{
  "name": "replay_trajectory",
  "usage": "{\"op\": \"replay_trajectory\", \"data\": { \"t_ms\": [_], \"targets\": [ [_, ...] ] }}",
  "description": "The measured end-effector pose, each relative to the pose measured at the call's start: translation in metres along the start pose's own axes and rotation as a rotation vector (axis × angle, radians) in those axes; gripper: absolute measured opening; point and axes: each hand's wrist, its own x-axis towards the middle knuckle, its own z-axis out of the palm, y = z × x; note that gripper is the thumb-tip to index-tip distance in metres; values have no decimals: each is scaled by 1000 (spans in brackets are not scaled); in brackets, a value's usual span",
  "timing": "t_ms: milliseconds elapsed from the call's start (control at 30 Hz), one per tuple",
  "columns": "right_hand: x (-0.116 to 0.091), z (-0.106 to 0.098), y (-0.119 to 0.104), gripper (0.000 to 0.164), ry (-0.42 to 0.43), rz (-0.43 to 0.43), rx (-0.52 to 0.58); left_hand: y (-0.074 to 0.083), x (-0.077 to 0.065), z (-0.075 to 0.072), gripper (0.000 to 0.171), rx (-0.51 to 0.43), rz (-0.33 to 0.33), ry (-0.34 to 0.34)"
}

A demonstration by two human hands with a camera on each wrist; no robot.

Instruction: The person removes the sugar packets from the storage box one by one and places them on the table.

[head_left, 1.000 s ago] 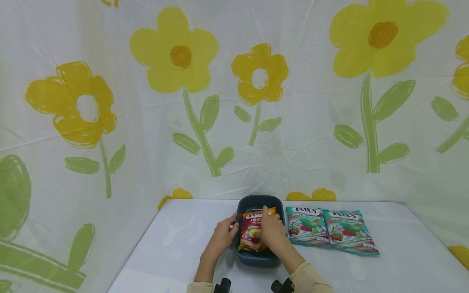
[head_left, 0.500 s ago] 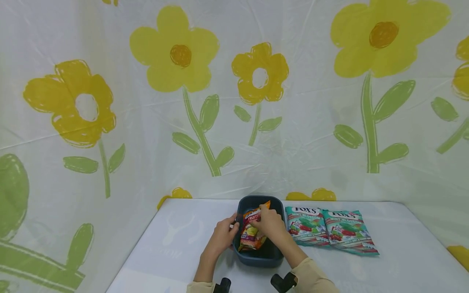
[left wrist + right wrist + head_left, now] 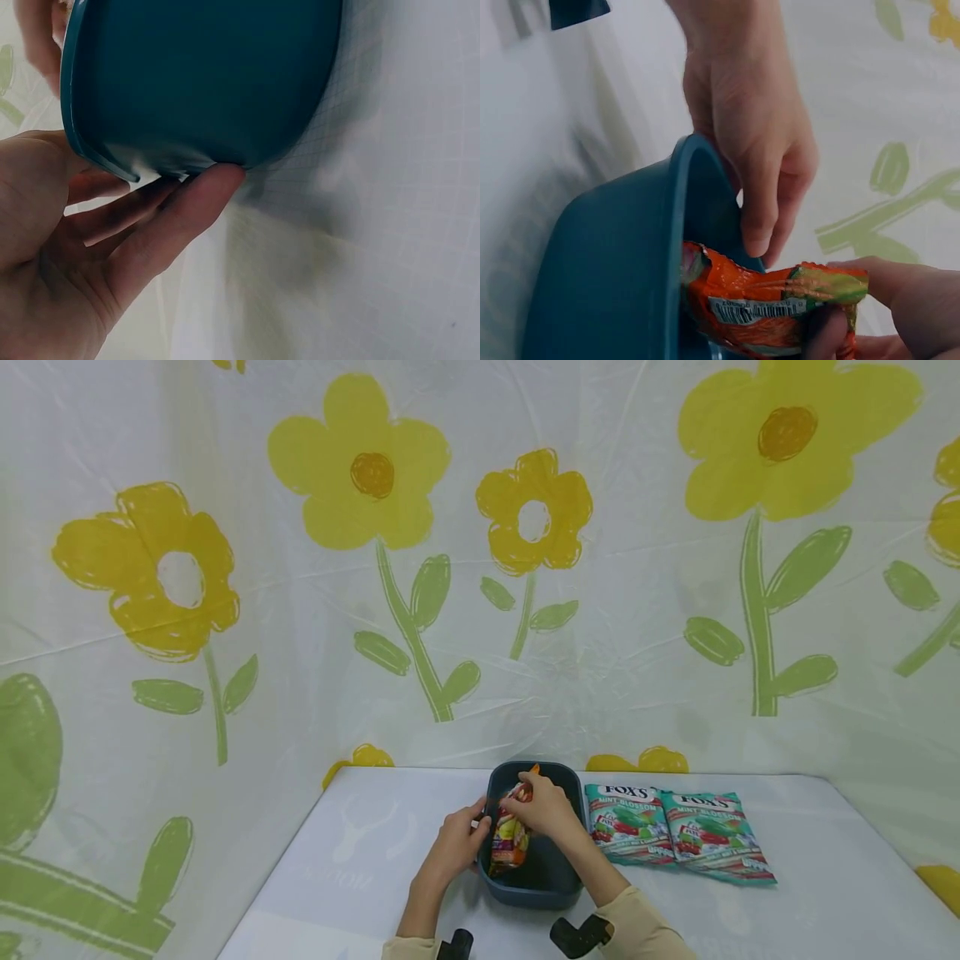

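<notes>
A dark blue plastic bin stands on the table, and my left hand grips its left wall. In the left wrist view, fingers press against the outside of that wall. My right hand reaches into the bin and pinches an orange-red candy bag. The bag stands on edge along the bin's left side, its barcode showing in the right wrist view. Part of the bag is hidden behind the right hand.
Two green mint candy bags lie side by side just right of the bin, on the white table. Behind the table hangs a flower-print curtain.
My right hand has moved left and turned the candy bag from lying face up to standing on edge against the bin's left side. The left hand has stayed on the wall.
</notes>
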Motion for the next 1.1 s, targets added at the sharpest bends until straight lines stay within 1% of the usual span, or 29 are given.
{"op": "replay_trajectory", "data": {
  "t_ms": [67, 133, 200, 367, 467, 567, 733, 967, 1100],
  "targets": [
    [0, -1, 0, 63, -15, 13, 33, 1, 0, 0, 50, -6, -5, -3],
    [0, -2, -1, 63, -26, 19, 37, 1, -1, -1, 50, -1, -2, 0],
    [-1, -3, -2, 63, -27, 25, -17, 2, -1, -1, 49, -1, 3, 3],
    [-4, -6, -7, 61, -23, 55, -196, 2, -1, 0, 49, 1, 7, 7],
    [-5, -7, -9, 62, -36, 56, -218, 3, 0, 0, 50, 2, 4, 5],
    [-6, -9, -10, 63, -59, 49, -157, 4, 0, 0, 50, 3, 3, -1],
    [-8, -10, -8, 65, -77, 47, 15, 4, 1, -2, 50, 4, -7, -6],
    [-5, -5, 9, 62, -73, 31, 200, 2, 1, -2, 50, -6, -12, -12],
    [-3, -5, 18, 61, -96, 56, 330, 0, 0, 0, 49, 0, -10, -10]
  ]
}}
